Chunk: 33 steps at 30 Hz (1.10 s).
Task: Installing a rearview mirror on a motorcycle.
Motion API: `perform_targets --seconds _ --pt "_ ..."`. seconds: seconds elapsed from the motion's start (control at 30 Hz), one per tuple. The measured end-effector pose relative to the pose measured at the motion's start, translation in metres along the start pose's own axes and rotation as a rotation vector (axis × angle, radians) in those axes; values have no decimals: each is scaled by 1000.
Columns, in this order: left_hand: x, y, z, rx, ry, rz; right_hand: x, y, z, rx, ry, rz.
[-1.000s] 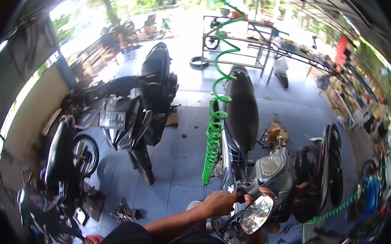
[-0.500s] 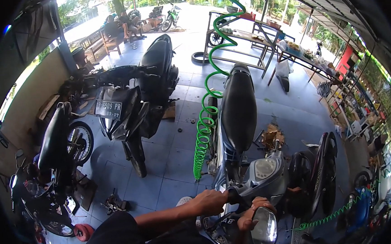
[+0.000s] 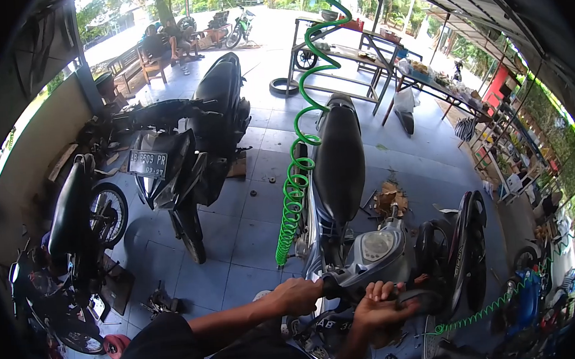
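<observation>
A grey motorbike stands before me, with its long black seat (image 3: pixel 339 156) pointing away and its round instrument dial (image 3: pixel 375 245) near my hands. My left hand (image 3: pixel 299 296) is wrapped round the black handlebar grip (image 3: pixel 333 286). To the right, my right hand (image 3: pixel 378 308) has its fingers curled at the dark, motion-blurred rear-view mirror (image 3: pixel 421 301). The mirror's reflective face cannot be seen. Below my hands, the bike's front with a dark number plate (image 3: pixel 334 324) is partly hidden by my forearms.
A coiled green air hose (image 3: pixel 292 202) hangs left of the seat. A black scooter (image 3: pixel 183 167) and another motorbike (image 3: pixel 70 221) stand left; dark body panels (image 3: pixel 473 253) are at right. Farther off are a metal-framed bench (image 3: pixel 341 89), a loose tyre (image 3: pixel 284 87) and seated people (image 3: pixel 171 44).
The mirror has swung up and to the right with my right hand, its bright face turning out of sight. My left hand stays on the grip. The whole view has shifted slightly.
</observation>
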<state>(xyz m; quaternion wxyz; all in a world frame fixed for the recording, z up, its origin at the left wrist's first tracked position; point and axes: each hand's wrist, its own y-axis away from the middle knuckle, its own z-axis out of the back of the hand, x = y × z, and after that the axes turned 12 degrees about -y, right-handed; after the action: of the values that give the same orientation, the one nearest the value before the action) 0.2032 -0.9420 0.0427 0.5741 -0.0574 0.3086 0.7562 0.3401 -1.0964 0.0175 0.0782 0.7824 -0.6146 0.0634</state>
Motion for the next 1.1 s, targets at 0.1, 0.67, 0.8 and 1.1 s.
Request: perform_targets --seconds 0.1,0.67,0.8,1.1 --pt "-1 0 0 3 -9 6 8 -11 6 -40 3 -71" --pt "1 -6 -7 6 -62 5 -6 -30 -17 -83 660 -320" --pt "6 -5 -10 -20 -44 -13 -10 -45 -32 106 1082 -585" --pt "6 -3 -14 4 -10 -8 -41 -14 -24 98 1649 134"
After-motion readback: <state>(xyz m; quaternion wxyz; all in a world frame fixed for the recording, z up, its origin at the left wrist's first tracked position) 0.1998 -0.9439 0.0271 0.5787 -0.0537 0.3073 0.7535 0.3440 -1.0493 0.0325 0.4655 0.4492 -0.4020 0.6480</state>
